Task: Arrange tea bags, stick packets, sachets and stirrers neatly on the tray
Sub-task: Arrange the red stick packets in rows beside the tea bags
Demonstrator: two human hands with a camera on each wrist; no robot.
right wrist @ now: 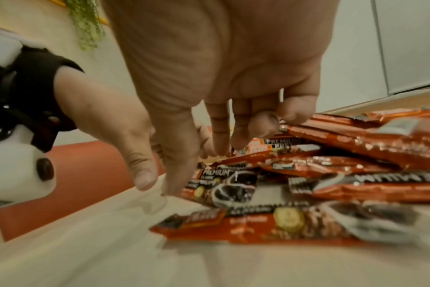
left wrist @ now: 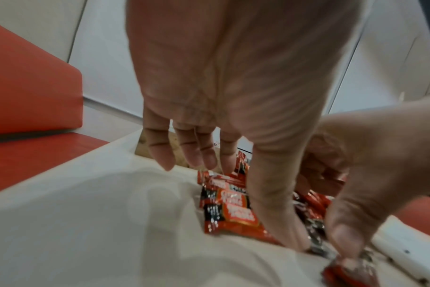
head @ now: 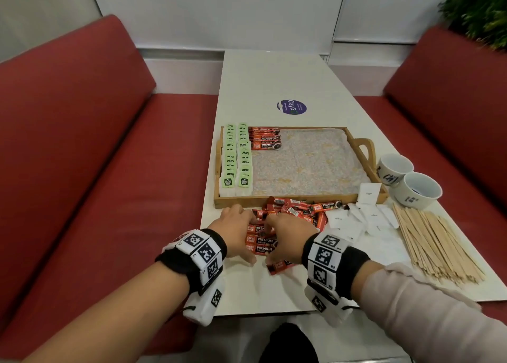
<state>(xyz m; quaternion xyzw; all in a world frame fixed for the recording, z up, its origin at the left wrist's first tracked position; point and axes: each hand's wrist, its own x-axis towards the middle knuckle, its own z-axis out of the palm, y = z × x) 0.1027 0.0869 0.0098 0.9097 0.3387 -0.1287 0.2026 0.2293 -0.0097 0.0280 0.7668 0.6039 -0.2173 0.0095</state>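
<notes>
A short row of red stick packets (head: 260, 243) (left wrist: 233, 211) (right wrist: 221, 184) lies side by side on the white table, near its front edge. My left hand (head: 238, 228) (left wrist: 258, 194) and right hand (head: 288, 236) (right wrist: 184, 155) both span this row, thumbs at its near side and fingers at its far side, pinching it together. One more packet (head: 279, 266) (right wrist: 258, 227) lies loose just in front of the thumbs. Behind the hands is a jumbled pile of packets (head: 299, 209) (right wrist: 356, 139). The wooden tray (head: 241, 199) holds two columns of green tea bags (head: 236, 157) and a few stacked packets (head: 264, 139).
White sachets (head: 365, 217) lie scattered right of the pile, one leaning on the tray's corner. Several wooden stirrers (head: 433, 242) fan out at the right edge. Two white cups (head: 395, 168) (head: 419, 190) stand beside the tray handle. Red benches (head: 96, 170) flank the table.
</notes>
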